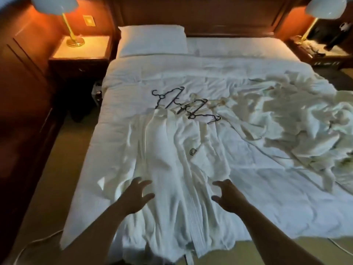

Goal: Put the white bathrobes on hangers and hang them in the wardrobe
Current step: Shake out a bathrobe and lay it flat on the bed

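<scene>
Head view: white bathrobe (172, 159) lies spread lengthwise down the middle of the bed (133, 77), collar end twd the headboard, hem end draped over the near edge. Small dark emblem (192, 151) shows on its front, right of centre.

L hand (136, 196) is over the robe's lower part on the left, fingers spread apart, gripping nothing. R hand (228, 197) mirrors it on the right, fingers also splayed and slightly bent, nothing held. Can't tell whether either palm actually touches the cloth.

Black hangers (191, 109) lie in a loose tangle on the duvet just beyond the collar, nearest ones touching it. A crumpled heap of more white robes (286, 131) sits on the right half of the bed, apart from the flat one.

Pillow (151, 40) at the head end, left side. Lit lamp (73, 25) w/ brass stem stands on the left nightstand (82, 50); second lamp (324, 6) on the right nightstand (324, 54), w/ clutter too dark to make out.
</scene>
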Demonstrator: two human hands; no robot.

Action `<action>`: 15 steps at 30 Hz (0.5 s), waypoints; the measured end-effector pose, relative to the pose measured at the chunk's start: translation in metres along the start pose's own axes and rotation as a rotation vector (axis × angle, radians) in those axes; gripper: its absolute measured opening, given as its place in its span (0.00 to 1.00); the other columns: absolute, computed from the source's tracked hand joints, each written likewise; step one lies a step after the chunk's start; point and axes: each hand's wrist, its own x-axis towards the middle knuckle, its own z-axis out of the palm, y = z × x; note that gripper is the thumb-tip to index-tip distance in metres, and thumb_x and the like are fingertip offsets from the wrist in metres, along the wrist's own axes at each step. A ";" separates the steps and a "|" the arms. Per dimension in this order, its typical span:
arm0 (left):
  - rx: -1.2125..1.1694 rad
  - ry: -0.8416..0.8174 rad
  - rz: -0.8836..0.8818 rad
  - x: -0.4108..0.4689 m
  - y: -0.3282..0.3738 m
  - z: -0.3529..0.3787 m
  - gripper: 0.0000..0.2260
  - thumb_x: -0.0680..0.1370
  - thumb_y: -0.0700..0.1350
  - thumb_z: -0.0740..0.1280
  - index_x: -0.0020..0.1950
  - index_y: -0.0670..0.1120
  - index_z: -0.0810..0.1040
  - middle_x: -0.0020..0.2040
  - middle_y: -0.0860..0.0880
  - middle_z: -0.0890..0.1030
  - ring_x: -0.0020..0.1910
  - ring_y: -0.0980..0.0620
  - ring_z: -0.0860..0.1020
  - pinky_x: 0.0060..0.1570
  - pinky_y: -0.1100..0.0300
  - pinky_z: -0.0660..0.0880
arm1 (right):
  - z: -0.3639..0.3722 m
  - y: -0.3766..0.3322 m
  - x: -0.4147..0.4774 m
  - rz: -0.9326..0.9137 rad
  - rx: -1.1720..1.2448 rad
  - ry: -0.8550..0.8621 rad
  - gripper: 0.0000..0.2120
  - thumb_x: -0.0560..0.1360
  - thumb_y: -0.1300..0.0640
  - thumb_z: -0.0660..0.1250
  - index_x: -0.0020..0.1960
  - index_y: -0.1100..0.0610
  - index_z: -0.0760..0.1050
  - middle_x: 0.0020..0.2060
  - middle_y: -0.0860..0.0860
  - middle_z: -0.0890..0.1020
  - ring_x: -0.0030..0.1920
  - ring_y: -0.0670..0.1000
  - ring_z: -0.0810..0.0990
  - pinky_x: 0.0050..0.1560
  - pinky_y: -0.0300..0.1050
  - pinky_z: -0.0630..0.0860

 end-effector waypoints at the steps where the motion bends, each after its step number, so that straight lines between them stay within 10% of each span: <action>1: -0.046 -0.064 -0.006 -0.002 -0.003 0.015 0.27 0.79 0.57 0.66 0.77 0.52 0.65 0.78 0.45 0.60 0.74 0.48 0.65 0.73 0.59 0.60 | 0.015 0.013 -0.001 0.038 0.008 -0.060 0.31 0.78 0.43 0.68 0.77 0.49 0.64 0.71 0.55 0.68 0.70 0.54 0.72 0.69 0.46 0.68; 15: -0.276 -0.167 -0.195 0.013 0.017 0.045 0.17 0.81 0.54 0.64 0.70 0.53 0.74 0.64 0.56 0.75 0.67 0.54 0.74 0.62 0.61 0.69 | 0.058 0.085 0.111 0.111 -0.020 -0.168 0.27 0.79 0.45 0.65 0.76 0.49 0.66 0.72 0.60 0.63 0.71 0.60 0.69 0.70 0.50 0.68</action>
